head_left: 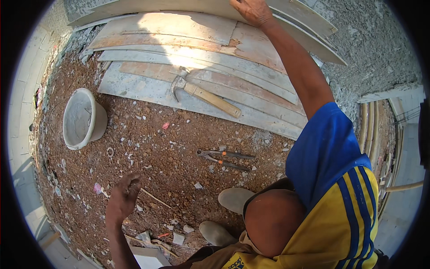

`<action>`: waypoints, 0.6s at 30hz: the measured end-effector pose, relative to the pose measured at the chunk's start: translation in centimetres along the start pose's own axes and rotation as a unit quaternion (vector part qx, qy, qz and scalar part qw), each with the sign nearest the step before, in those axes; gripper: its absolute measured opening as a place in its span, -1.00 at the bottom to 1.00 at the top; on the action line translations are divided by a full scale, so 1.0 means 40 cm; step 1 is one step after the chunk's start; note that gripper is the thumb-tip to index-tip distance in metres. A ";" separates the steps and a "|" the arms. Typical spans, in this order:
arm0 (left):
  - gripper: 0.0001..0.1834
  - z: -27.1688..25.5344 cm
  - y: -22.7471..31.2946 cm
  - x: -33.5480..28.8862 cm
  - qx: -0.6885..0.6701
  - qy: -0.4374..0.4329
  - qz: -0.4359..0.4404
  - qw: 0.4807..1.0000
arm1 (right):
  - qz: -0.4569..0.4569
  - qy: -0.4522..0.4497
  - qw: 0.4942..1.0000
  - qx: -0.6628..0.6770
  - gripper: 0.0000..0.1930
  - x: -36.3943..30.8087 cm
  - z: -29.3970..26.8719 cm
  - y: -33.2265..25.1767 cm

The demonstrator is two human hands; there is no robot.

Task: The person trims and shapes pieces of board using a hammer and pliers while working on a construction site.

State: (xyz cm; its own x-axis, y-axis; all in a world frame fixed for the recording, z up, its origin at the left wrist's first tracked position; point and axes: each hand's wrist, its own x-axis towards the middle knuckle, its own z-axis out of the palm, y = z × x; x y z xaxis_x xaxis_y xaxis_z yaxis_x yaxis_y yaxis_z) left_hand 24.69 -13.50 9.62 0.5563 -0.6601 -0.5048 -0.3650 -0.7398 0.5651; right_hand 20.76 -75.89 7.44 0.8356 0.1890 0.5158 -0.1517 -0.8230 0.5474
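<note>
Dirt floor: rubble-strewn. Left hand: above floor; fingers bent, slightly apart. Pincers: on floor. Bucket: just off sheet stack's near left corner; interior grey-coated. Claw hammer: at stack's near edge. Right hand: at upright sheet beyond stack's far edge; fingers partly cut off, grip indeterminable.

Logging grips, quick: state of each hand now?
Left hand: open, loosely curled, seemingly empty.
Right hand: at the pale board; grip cannot be told.
</note>
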 end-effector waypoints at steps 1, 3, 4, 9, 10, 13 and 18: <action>-0.65 -0.004 -0.002 -0.004 -0.012 -0.013 -0.005 1.000 | -0.025 0.099 0.994 -0.023 -0.83 0.015 0.017 0.030; -0.65 -0.024 0.008 -0.013 0.037 -0.012 -0.003 0.999 | 0.036 0.030 0.998 -0.052 -0.84 0.033 0.059 0.037; -0.66 -0.033 0.016 -0.016 0.083 -0.012 0.004 0.996 | 0.095 -0.042 0.991 -0.085 -0.84 0.036 0.084 0.049; -0.66 -0.033 0.010 -0.057 0.067 0.047 -0.057 0.995 | 0.302 -0.323 0.894 0.073 -0.51 0.003 0.060 -0.159; -0.66 -0.030 0.008 -0.054 0.053 0.043 -0.068 0.995 | 0.303 -0.323 0.893 0.073 -0.51 -0.020 0.072 -0.165; -0.64 -0.022 0.016 -0.050 0.069 0.013 -0.059 0.996 | 0.313 -0.413 0.797 0.310 -0.21 -0.079 0.132 -0.189; -0.64 -0.032 0.055 -0.021 0.066 0.005 -0.054 0.996 | 0.189 -0.451 0.816 0.308 0.06 -0.109 0.237 -0.170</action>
State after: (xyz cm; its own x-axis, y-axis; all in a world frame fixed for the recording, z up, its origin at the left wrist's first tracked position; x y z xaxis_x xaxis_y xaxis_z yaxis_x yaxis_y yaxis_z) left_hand 24.37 -14.38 12.12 0.6050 -0.5741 -0.5517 -0.3969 -0.8181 0.4160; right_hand 23.13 -76.21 -4.77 0.8808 -0.3840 -0.2770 -0.4276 -0.8964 -0.1170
